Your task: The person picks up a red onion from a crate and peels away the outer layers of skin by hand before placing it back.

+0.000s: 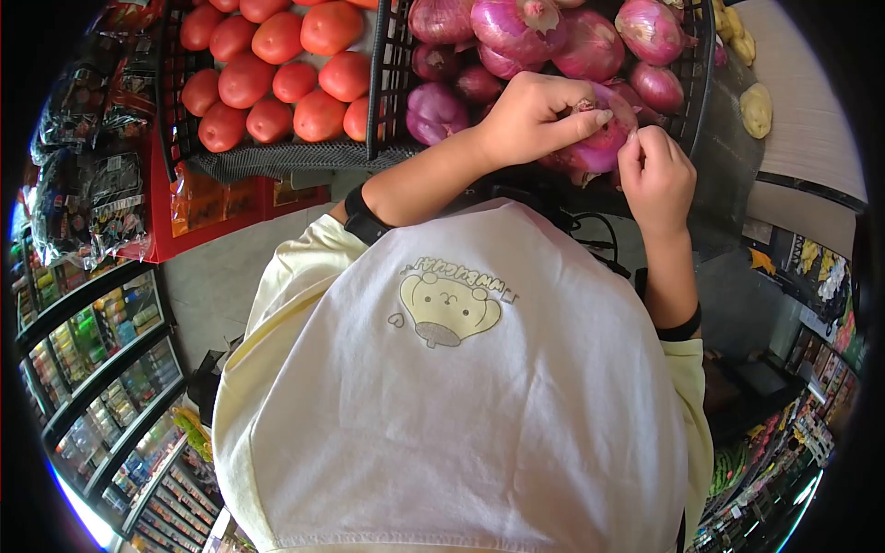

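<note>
A large red onion (604, 138) is between my two hands at the front edge of a black crate of red onions (590, 44). My left hand (546, 118) is wrapped over the onion's left side, its thumb lying across the top. On the right side, my right hand (656, 166) is closed with its fingertips pinched at the onion's skin; whatever lies inside the pinch is too small to make out. More onions lie behind and to the left of my hands.
A black crate of tomatoes (244, 80) stands left of the onions. Pale potatoes (756, 111) lie at the upper right. Bagged goods (92, 175) hang at the left, above shelves of bottles (101, 369). Cables run below the onion crate.
</note>
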A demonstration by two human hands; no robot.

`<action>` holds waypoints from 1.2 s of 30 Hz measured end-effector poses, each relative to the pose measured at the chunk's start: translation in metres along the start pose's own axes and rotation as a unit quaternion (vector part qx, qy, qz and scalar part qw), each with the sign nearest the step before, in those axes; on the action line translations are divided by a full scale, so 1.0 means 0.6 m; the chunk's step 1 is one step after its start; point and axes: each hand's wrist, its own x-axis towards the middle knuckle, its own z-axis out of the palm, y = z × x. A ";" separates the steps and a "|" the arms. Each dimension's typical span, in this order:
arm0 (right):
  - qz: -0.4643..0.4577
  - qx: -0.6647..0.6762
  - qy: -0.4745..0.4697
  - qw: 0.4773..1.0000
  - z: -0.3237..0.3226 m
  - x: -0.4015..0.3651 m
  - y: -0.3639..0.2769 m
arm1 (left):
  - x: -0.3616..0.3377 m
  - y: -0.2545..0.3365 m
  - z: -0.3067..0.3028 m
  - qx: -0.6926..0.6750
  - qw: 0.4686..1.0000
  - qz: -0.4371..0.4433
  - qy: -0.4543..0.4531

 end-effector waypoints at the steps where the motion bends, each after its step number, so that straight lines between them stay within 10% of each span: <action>1: 0.022 0.008 -0.001 1.000 -0.001 -0.002 0.004 | 0.000 0.000 0.000 0.000 1.000 0.000 0.000; 36: 0.255 0.374 -0.104 0.886 -0.002 -0.003 0.014 | -0.004 -0.010 0.000 -0.053 0.997 -0.050 0.020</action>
